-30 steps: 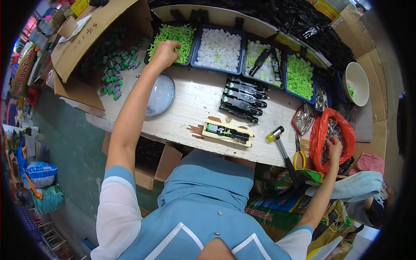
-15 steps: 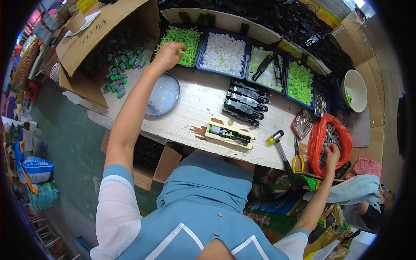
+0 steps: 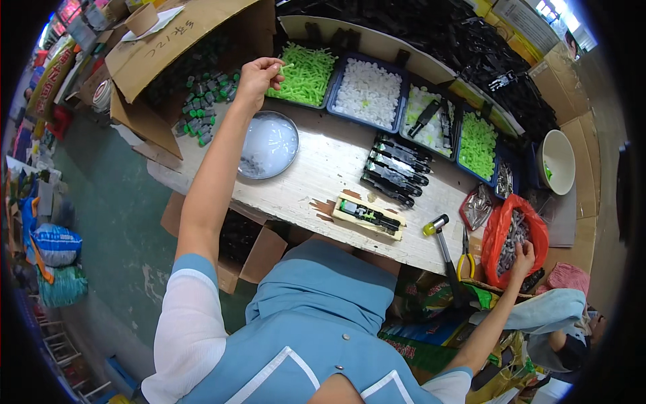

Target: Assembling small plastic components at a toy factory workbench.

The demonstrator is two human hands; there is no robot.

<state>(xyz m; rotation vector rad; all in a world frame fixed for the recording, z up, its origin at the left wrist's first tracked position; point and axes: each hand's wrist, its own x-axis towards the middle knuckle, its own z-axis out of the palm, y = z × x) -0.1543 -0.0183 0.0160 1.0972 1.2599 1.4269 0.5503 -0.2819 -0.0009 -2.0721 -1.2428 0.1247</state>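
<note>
My left hand (image 3: 258,79) is at the left edge of a tray of bright green plastic pieces (image 3: 306,75), its thumb and fingers pinched on one small green piece (image 3: 287,68). Far to the right, my right hand (image 3: 523,258) dips into a red plastic bag (image 3: 494,250) of small grey parts (image 3: 517,232); its fingertips are closed among them, and what they grip is too small to make out. Between my hands, a cream-coloured fixture (image 3: 396,233) holds a black assembly (image 3: 370,215) with green and silver parts. Behind it lies a row of similar black assemblies (image 3: 397,168).
A round dish of cloudy liquid (image 3: 270,145) stands beside my left forearm. Trays of white pieces (image 3: 369,94) and green pieces (image 3: 478,145) line the back. A yellow-headed hammer (image 3: 441,239) and yellow-handled pliers (image 3: 465,259) lie near the bag. A cardboard box (image 3: 158,57) sits left.
My left hand has drawn back from the green pieces toward the tray's left side, with one now showing in its fingers. My right hand stays in the red bag. The whole view has shifted slightly.
</note>
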